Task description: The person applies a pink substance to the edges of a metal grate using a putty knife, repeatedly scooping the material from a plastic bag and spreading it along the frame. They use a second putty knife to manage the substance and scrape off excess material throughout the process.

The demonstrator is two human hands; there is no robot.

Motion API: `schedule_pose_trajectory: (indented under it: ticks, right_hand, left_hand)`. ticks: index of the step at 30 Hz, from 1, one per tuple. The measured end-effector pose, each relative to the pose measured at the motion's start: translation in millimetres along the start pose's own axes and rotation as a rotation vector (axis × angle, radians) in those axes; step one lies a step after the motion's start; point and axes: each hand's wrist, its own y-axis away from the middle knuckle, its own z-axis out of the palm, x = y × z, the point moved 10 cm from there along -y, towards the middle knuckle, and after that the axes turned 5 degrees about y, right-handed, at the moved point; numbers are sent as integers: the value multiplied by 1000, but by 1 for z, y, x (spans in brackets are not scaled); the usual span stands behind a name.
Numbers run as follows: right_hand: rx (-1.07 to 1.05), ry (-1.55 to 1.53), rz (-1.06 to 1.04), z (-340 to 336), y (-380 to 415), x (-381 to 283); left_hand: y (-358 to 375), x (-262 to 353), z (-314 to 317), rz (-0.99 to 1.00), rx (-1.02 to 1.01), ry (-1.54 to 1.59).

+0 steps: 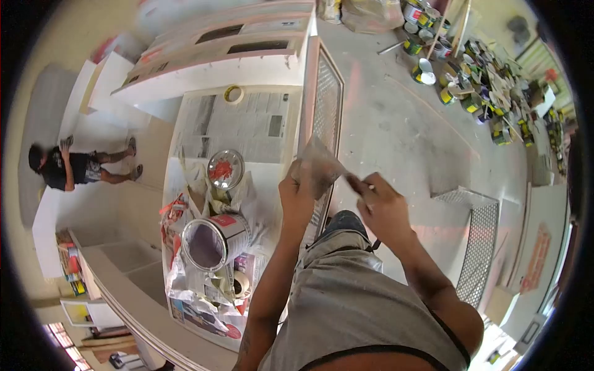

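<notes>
In front of my chest, my left hand point(297, 188) is closed on a thin, flat grey plate point(318, 154), which is smeared by motion. My right hand point(385, 207) is wrapped round the dark handle of what looks like a putty knife point(351, 180), its end meeting the plate. To the left of my left arm, an open paint can point(232, 232) with a greyish coating inside stands on the littered worktop. A round metal lid point(226, 169) with red stuff on it lies just beyond the can.
Newspaper point(247, 123) covers the worktop's far part, with a masking tape roll point(234, 94) on it. Another tape roll point(241, 284) lies nearer. Mesh panels point(329, 93) stand beside the worktop and on the floor. Many paint cans point(473, 102) crowd the back right. A person point(68, 167) stands at left.
</notes>
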Motion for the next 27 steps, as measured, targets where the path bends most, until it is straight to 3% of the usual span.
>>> schedule_pose_trajectory:
  ticks: [4,6,8,11,13,15,16,18,19,21,23,24,25,27]
  right_hand:
    - [52,73,57,10,-23,32]
    - [211,23,195,-37,-21,56]
    - [251,-221,195,-90,-18,57]
    - [189,-520,-27,-127,-4,75]
    - [108,-908,-150,-125,3,100]
    - [67,-1160,-122,-46,16,173]
    - [94,-1012,34,20,25,238]
    - [19,154,465,162,50,371]
    - [106,403,551,207,65,395]
    - [355,-88,731,162,67,316]
    - [220,-221,818,179,76,293]
    - [134,-722,974,184,72,262]
    - [141,-727,932,172,45,250]
    - [-18,-847,782,186,15,204]
  left_hand:
    - [3,7,21,42,-97,-330]
    - [2,-1,17,29,-85,-225]
    - [9,-21,4,-5,-71,-128]
    - [21,-67,-18,-174,-66,-288]
    - [33,-75,-23,-204,-47,-55]
    - [39,-80,-25,-254,-53,3]
    - [44,-84,-25,-302,-60,61]
    - [55,-89,-30,-336,-67,14]
    - [57,-93,-30,-355,-63,-22]
    - [62,-88,-42,-349,-30,-6]
    - [106,-98,-61,-442,32,-1]
    - [116,-114,-76,-487,146,88]
    - [107,-131,-89,-490,256,190]
    - [136,-151,-117,-582,288,206]
